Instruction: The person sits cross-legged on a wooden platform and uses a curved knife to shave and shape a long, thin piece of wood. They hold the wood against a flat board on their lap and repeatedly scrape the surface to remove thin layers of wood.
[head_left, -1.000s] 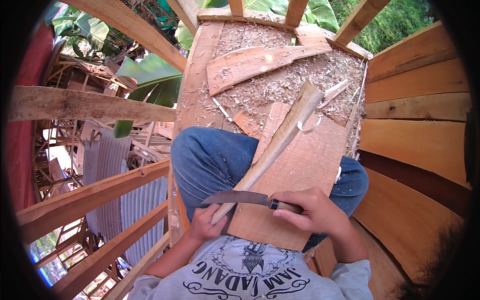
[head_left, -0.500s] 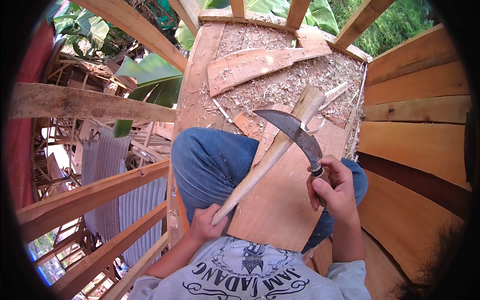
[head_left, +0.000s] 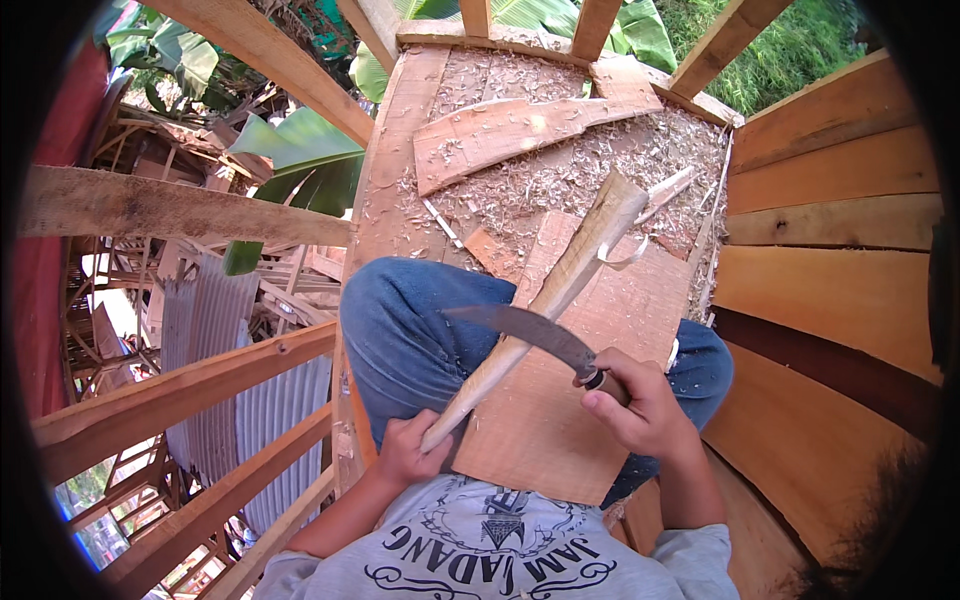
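Observation:
My left hand point(head_left: 408, 452) grips the near end of a long pale wooden stick point(head_left: 560, 290), which slants up to the right across a flat wooden board point(head_left: 560, 420) lying on my blue-jeaned lap point(head_left: 400, 330). My right hand point(head_left: 640, 405) is closed on the handle of a curved dark knife point(head_left: 525, 328). Its blade lies across the middle of the stick, tip pointing left. A thin shaving point(head_left: 625, 258) curls off the stick near its far end.
Wood shavings point(head_left: 560, 180) cover the plank platform ahead, where a curved plank offcut point(head_left: 510, 130) lies. Wooden wall planks point(head_left: 830, 220) rise on the right. On the left, open timber beams point(head_left: 180, 205) overlook a drop with corrugated metal sheets point(head_left: 240, 390) and green leaves point(head_left: 300, 160).
The knife swung up toward the stick's far end half a second ago, and now has come back down onto the stick's middle. My left hand has kept its hold.

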